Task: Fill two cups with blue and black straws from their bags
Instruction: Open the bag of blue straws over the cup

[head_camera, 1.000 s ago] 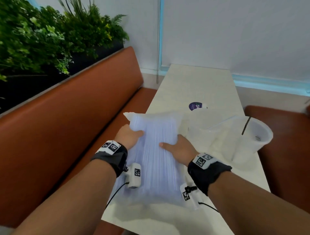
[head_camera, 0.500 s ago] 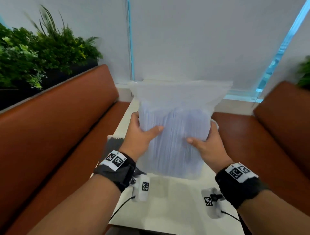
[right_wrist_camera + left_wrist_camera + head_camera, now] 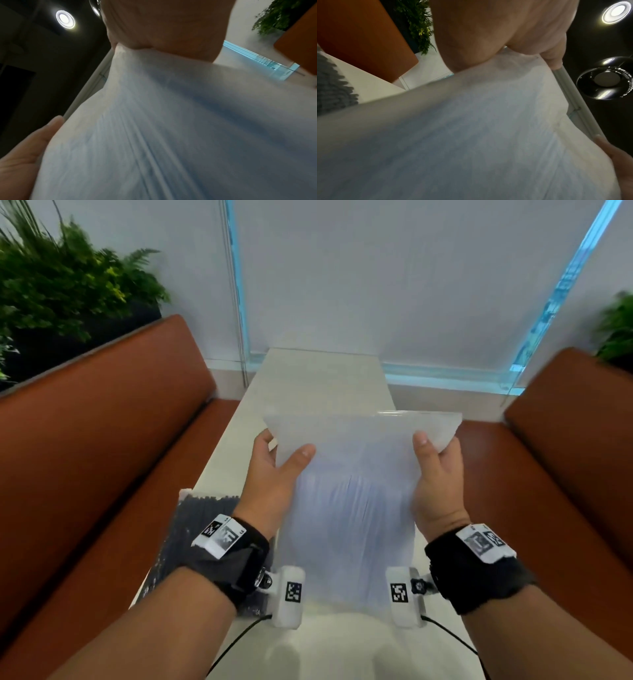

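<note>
A clear plastic bag of blue straws (image 3: 349,508) stands upright above the table, held between both hands. My left hand (image 3: 274,470) grips its upper left edge, thumb in front and fingers behind. My right hand (image 3: 436,470) grips the upper right edge the same way. Both wrist views are filled by the bag of blue straws (image 3: 471,135) (image 3: 171,135), with a thumb pressed on it. A bag of black straws (image 3: 191,529) lies flat on the table under my left forearm. No cup shows in any view.
The narrow white table (image 3: 322,378) runs away from me to the wall. Brown benches flank it, the left bench (image 3: 102,440) and the right bench (image 3: 565,446). Green plants (image 3: 61,289) stand behind the left bench.
The bag was lifted off the table and stood upright. Both hands have since slid up from its middle to its top corners, and the head view has swung to centre on the table.
</note>
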Tool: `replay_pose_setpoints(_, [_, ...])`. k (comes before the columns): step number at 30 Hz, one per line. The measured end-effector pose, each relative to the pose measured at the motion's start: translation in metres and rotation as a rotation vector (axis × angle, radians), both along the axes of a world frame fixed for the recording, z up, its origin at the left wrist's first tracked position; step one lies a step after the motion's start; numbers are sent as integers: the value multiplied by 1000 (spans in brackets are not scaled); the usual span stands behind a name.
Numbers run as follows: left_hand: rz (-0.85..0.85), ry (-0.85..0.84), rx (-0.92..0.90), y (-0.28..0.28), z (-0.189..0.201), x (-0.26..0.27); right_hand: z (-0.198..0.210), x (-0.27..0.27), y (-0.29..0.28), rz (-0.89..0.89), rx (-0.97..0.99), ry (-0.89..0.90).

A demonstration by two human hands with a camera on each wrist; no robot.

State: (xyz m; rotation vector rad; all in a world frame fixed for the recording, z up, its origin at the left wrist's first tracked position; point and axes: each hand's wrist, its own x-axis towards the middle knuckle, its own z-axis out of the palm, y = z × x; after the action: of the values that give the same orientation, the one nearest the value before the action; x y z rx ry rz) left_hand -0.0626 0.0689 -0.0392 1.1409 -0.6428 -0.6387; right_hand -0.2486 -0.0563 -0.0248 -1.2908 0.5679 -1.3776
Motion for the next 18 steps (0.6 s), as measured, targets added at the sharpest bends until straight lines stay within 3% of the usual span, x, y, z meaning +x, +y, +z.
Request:
replay_pose_setpoints(6, [-58, -24, 32, 0, 4, 6, -8, -1, -7, 34, 51, 73])
replay_pose_setpoints(10, [31, 63, -24, -12, 31, 22, 14, 4, -16, -95, -32, 138])
replay_pose_setpoints(11, [42, 35, -19, -15, 36, 25, 24, 5, -17, -213, -96, 211])
replay_pose_setpoints(13, [63, -76, -11, -19, 40, 29, 44, 9, -20, -494, -448, 466])
replay_pose_setpoints(15, [81, -182, -9, -21, 41, 31, 66, 20, -19, -604, -796, 768])
replay_pose_setpoints(16, [83, -208, -16, -21, 41, 32, 76, 29, -16, -523, -853, 911])
replay_pose_setpoints(18, [81, -226, -21, -22, 41, 34, 87, 49, -9, -198, -788, 1120])
